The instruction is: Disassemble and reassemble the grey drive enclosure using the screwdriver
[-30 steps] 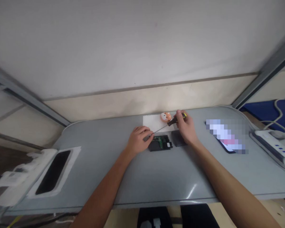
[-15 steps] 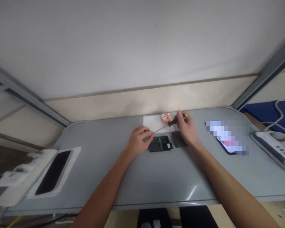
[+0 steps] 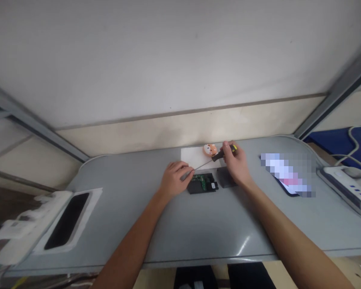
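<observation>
My right hand (image 3: 235, 162) is wrapped round the black and yellow handle of a screwdriver (image 3: 217, 156). Its thin shaft slants down to the left, and the tip meets the fingertips of my left hand (image 3: 176, 177). Those fingers are pinched together; a greyish piece shows between them, too small to name. Just right of my left hand lies an open black case with a green circuit board (image 3: 203, 182) in it. Under my right wrist sits a dark flat cover (image 3: 226, 178), partly hidden by the hand.
Behind the screwdriver, an orange animal-faced trinket (image 3: 209, 150) rests on white paper (image 3: 191, 155). A phone with a blurred screen (image 3: 284, 176) lies on the grey tabletop (image 3: 132, 188). Power strips stand at the right (image 3: 345, 188) and left (image 3: 21, 237), with a black phone (image 3: 67, 220) beside the left one.
Almost nothing differs. Both hands and the screwdriver keep their places, with only a slight shift of the camera view.
</observation>
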`<act>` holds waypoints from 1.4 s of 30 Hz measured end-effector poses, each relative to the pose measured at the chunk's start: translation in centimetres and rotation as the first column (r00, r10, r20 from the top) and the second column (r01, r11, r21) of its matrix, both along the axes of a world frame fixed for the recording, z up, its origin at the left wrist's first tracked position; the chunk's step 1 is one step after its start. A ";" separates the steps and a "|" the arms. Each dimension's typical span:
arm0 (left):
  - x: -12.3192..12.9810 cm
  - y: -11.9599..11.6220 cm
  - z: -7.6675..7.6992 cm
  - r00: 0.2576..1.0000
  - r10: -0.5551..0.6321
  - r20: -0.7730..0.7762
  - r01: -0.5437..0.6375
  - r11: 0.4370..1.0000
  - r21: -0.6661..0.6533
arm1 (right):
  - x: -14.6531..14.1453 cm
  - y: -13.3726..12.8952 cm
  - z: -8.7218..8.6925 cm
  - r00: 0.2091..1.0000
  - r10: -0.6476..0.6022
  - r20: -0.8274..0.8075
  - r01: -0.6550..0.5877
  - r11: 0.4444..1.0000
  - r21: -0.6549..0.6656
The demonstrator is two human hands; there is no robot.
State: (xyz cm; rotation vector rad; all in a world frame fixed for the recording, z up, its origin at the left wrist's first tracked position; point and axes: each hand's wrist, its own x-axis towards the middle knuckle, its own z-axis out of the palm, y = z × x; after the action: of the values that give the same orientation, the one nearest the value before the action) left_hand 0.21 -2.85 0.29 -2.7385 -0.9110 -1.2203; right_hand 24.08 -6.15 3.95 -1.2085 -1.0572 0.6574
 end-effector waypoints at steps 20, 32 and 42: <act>0.6 -0.5 0.1 0.997 -0.069 0.025 0.070 0.997 -0.046 | -0.9 -0.6 1.3 0.986 0.126 -0.111 -0.118 0.990 0.074; -1.0 0.4 0.3 0.995 -0.103 -0.013 0.091 0.928 -0.362 | -3.8 -1.6 0.6 0.963 0.141 0.229 -0.157 0.986 0.054; -0.8 -0.1 0.5 0.990 -0.141 -0.029 0.117 0.905 -0.409 | -3.6 -1.4 -0.2 0.955 0.115 0.275 -0.130 0.991 0.037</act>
State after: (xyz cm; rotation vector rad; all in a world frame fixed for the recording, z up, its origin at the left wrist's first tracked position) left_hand -0.57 -2.95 0.83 -3.1845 -1.1054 -1.0618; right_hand 20.48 -7.52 3.74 -1.2151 -1.3813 0.5630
